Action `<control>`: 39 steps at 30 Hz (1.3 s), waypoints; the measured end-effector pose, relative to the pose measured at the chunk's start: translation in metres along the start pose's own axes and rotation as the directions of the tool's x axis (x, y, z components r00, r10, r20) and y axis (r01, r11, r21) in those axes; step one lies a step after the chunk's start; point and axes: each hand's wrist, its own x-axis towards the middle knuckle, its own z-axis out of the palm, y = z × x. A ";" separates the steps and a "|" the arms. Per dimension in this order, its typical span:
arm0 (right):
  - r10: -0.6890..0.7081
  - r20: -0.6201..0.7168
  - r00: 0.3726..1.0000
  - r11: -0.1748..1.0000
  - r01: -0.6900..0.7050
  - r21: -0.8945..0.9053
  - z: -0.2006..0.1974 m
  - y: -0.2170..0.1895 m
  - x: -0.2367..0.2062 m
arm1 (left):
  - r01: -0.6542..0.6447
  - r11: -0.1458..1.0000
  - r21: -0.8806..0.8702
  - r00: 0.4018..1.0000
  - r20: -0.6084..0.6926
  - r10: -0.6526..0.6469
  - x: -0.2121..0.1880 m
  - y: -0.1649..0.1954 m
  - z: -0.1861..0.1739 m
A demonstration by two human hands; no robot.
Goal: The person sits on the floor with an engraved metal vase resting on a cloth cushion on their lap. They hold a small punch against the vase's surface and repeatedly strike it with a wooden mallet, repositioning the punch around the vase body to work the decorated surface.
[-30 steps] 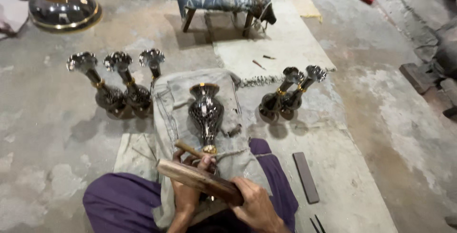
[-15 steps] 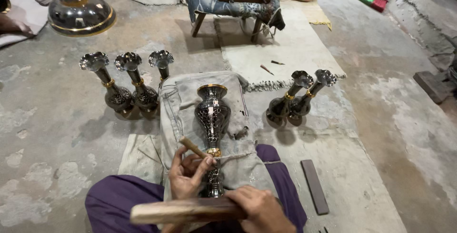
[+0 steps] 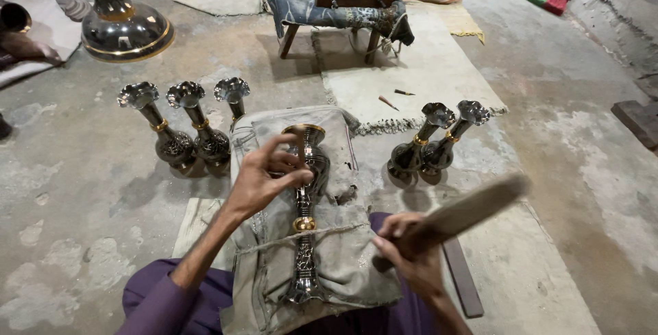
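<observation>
The engraved vase (image 3: 305,205) lay lengthwise on a grey cloth (image 3: 274,266) over the person's lap, mouth pointing away, gold band near its middle. Landmark for all places: this vase.

The left hand (image 3: 264,174) rested on the vase's upper body, fingers closed around a thin chisel-like tool (image 3: 299,146) set against the metal. Half a second before, that hand sat lower, nearer the gold band; it had shifted up toward the neck.

The right hand (image 3: 408,253) was to the right of the vase, closed around the handle of a wooden mallet (image 3: 466,208). The mallet was raised and motion-blurred (earlier it lay low and level across the lap, just below the vase's foot), so it had swung up and out to the right.

Left of the vase, three fluted vases (image 3: 195,122) stood upright on the concrete floor (image 3: 82,191). Right of it, two more vases (image 3: 439,140) leaned together on a pale mat (image 3: 425,75). A dark flat bar (image 3: 460,277) lay on the floor right of the vase's foot. Beyond the vase stood a low wooden stool (image 3: 336,9) draped with cloth, and far to the upper left a large polished vase base (image 3: 123,27).
</observation>
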 end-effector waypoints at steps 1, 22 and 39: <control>0.163 0.037 0.986 0.984 -0.165 0.070 0.001 0.010 0.000 | -0.073 0.995 0.068 0.996 0.052 0.070 0.003 -0.001 0.001; -0.024 0.057 0.998 0.628 0.060 -0.776 -0.039 0.031 0.025 | -0.369 0.825 0.427 0.895 0.401 0.193 0.023 0.026 0.009; -0.148 -0.020 0.989 0.882 0.123 -0.454 -0.036 -0.011 0.046 | -0.276 0.870 0.408 0.946 0.274 0.172 0.008 0.017 0.010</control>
